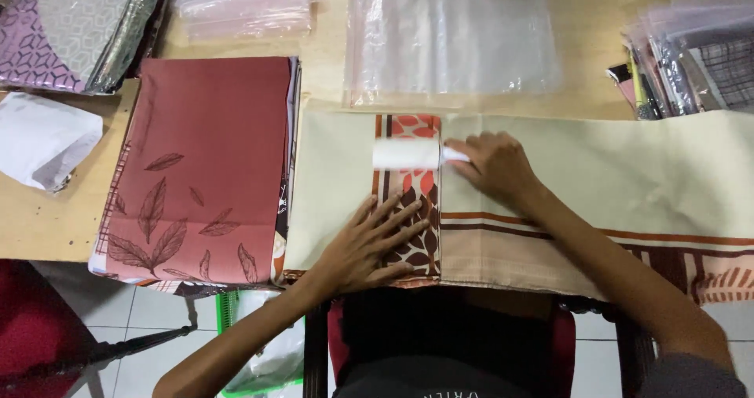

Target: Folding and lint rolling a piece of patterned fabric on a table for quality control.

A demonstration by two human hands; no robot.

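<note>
Two hands on one folded cream cloth (550,178) at the near edge of the table (330,60). Left hand (369,245) lies flat, fingers spread, pressing the patterned leaf panel close to the near edge. Right hand (495,166) grips the handle of a white lint roller (406,154), fingers curled shut around it; the roller sits across the top of the orange-brown panel.

Risks, as judged from here: the cloth overhangs the near edge, so a hard roller stroke could drag it off or bunch the fold if the left hand's pressure slips. The roller sheet may snag on the panel seam and lift the top layer. The red folded cloth stack (200,166) lies just beside, toward the table's left edge, and could get nudged out of line. Clear plastic bags (452,40) near the far edge are light and could slide if the cloth is shoved forward.
</note>
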